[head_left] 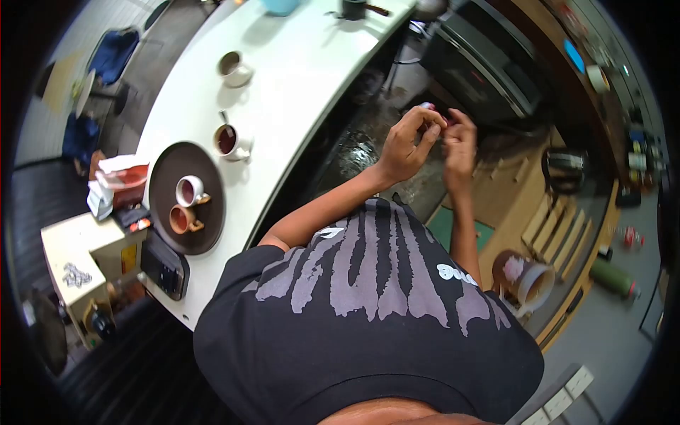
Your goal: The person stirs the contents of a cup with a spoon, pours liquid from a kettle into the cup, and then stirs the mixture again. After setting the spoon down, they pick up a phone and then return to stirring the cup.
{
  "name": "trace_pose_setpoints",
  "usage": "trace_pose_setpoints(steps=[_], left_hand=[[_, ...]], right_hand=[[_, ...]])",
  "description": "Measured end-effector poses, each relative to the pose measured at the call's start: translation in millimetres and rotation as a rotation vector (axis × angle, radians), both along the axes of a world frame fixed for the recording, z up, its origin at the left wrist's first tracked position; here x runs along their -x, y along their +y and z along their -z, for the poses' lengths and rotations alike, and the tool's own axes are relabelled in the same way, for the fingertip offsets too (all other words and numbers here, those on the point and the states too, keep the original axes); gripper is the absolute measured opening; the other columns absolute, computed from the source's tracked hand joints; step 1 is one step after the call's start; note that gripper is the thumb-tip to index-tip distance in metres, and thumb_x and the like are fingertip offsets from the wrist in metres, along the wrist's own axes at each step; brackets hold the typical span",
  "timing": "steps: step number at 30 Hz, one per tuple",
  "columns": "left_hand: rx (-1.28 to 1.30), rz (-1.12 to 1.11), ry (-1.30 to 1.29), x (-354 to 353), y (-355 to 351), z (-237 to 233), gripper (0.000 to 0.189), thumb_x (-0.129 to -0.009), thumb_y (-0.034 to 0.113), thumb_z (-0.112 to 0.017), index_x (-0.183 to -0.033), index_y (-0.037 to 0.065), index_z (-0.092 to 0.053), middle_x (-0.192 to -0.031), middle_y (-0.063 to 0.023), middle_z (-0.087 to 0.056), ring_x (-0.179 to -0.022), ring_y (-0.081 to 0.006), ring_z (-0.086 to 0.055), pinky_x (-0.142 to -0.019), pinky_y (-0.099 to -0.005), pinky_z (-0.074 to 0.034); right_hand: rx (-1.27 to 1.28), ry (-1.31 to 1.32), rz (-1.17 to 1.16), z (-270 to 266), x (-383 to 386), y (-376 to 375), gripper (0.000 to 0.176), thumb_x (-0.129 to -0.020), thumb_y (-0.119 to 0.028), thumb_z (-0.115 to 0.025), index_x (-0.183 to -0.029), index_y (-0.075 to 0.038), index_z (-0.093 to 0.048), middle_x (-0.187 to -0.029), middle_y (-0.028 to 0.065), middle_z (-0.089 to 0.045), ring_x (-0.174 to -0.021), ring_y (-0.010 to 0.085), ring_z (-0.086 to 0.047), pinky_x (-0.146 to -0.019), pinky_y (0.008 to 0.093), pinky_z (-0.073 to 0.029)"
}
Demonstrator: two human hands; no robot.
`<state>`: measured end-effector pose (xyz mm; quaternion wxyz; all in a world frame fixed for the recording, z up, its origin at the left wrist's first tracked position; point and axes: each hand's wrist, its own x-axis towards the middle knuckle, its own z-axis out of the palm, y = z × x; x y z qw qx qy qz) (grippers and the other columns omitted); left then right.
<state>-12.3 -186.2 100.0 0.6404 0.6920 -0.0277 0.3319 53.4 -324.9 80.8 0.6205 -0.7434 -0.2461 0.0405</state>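
Both hands are raised close together in front of my chest, past the inner edge of the white counter (297, 78). My left hand (409, 142) has its thumb and fingers pinched together. Facing it is my right hand (460, 145), fingers curled in and slightly blurred by motion. Small reddish bits show at the fingertips of both hands; what they are is too small to make out. On the counter to the left stand a mug of dark liquid with a spoon and a tag (228, 142) and another mug (232, 69).
A round brown tray (166, 159) carries a white cup (190, 190) and a brown cup (183, 221). Napkins (120, 177) and a card terminal (163, 265) sit nearby. To the right are a glass kettle (564, 170), a slatted wooden rack (556, 230) and a plastic jug (531, 283).
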Motion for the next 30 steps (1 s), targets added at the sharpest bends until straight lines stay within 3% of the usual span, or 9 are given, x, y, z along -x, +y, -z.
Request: trace_pose_setpoints(steps=[6,9,10,12,15,20,24,27,30], left_hand=[[0.364,-0.197,0.046,58.3,105.7,7.2,0.032,-0.085,0.012,-0.074,-0.113,0.004,-0.063,-0.089,0.0022,-0.054,-0.072,-0.0011,-0.044,-0.066,-0.0160,-0.036],[0.605,-0.072,-0.189,86.0,147.9,14.4,0.047,-0.086,0.027,-0.069,-0.122,0.000,-0.057,-0.099,-0.0036,-0.057,-0.074,-0.0054,-0.051,-0.064,-0.0174,-0.037],[0.602,-0.119,-0.204,98.4,157.2,13.6,0.047,-0.086,0.027,-0.069,-0.122,0.000,-0.057,-0.099,-0.0036,-0.057,-0.074,-0.0054,-0.051,-0.064,-0.0174,-0.037],[0.687,0.111,-0.278,119.2,167.8,7.0,0.072,-0.087,0.048,-0.067,-0.130,-0.006,-0.046,-0.109,-0.0132,-0.055,-0.086,-0.0198,-0.063,-0.088,-0.0358,-0.055],[0.774,0.054,-0.275,131.9,172.6,4.2,0.081,-0.086,0.057,-0.064,-0.131,-0.008,-0.044,-0.115,-0.0171,-0.052,-0.091,-0.0263,-0.066,-0.091,-0.0397,-0.055],[0.788,0.037,-0.237,148.3,184.9,3.1,0.082,-0.086,0.060,-0.063,-0.130,-0.007,-0.046,-0.114,-0.0192,-0.056,-0.095,-0.0304,-0.068,-0.093,-0.0387,-0.053],[0.867,-0.091,-0.278,145.4,184.5,-8.0,0.057,-0.096,0.048,-0.059,-0.123,-0.002,-0.056,-0.100,-0.0117,-0.063,-0.076,-0.0146,-0.061,-0.070,-0.0191,-0.047],[0.843,-0.243,-0.206,135.5,189.5,-3.0,0.058,-0.096,0.048,-0.059,-0.123,-0.003,-0.055,-0.099,-0.0121,-0.062,-0.072,-0.0130,-0.058,-0.073,-0.0217,-0.050],[0.921,-0.250,-0.295,128.2,190.3,-17.3,0.057,-0.095,0.047,-0.060,-0.124,-0.003,-0.055,-0.099,-0.0123,-0.061,-0.071,-0.0107,-0.055,-0.079,-0.0333,-0.055]], right_hand=[[-0.089,0.203,-0.689,18.8,45.5,157.0,0.065,-0.098,-0.017,-0.057,-0.156,0.000,-0.033,-0.148,0.0159,-0.046,-0.139,0.0243,-0.043,-0.117,0.0372,-0.034],[-0.158,0.331,-0.909,17.1,49.6,201.2,0.076,-0.097,-0.032,-0.064,-0.158,-0.001,-0.030,-0.150,0.0172,-0.044,-0.142,0.0270,-0.042,-0.117,0.0404,-0.035],[-0.118,0.337,-0.937,17.2,50.8,214.8,0.076,-0.098,-0.035,-0.065,-0.157,-0.001,-0.031,-0.148,0.0167,-0.046,-0.138,0.0270,-0.047,-0.115,0.0402,-0.037],[0.107,0.425,-0.913,-9.3,65.4,232.8,0.075,-0.100,-0.049,-0.062,-0.151,0.001,-0.040,-0.131,0.0158,-0.059,-0.119,0.0248,-0.059,-0.108,0.0374,-0.044],[0.504,0.508,-1.124,6.5,56.2,256.3,0.070,-0.102,-0.055,-0.056,-0.141,0.003,-0.050,-0.114,0.0149,-0.066,-0.108,0.0215,-0.062,-0.102,0.0343,-0.046],[0.339,0.493,-0.986,-2.3,88.0,266.5,0.068,-0.103,-0.058,-0.052,-0.122,0.007,-0.059,-0.097,0.0143,-0.067,-0.095,0.0193,-0.065,-0.089,0.0307,-0.050],[0.259,0.388,-1.020,-16.0,92.9,279.8,0.065,-0.103,-0.056,-0.055,-0.120,0.006,-0.059,-0.090,0.0102,-0.065,-0.087,0.0164,-0.064,-0.079,0.0289,-0.050],[0.347,0.375,-1.073,-27.6,84.3,291.5,0.061,-0.103,-0.054,-0.057,-0.118,0.004,-0.059,-0.086,0.0088,-0.063,-0.084,0.0161,-0.062,-0.080,0.0288,-0.050],[0.348,0.530,-1.176,-17.6,69.3,299.9,0.066,-0.098,-0.058,-0.061,-0.124,0.003,-0.056,-0.102,0.0101,-0.062,-0.095,0.0172,-0.061,-0.087,0.0302,-0.049]])
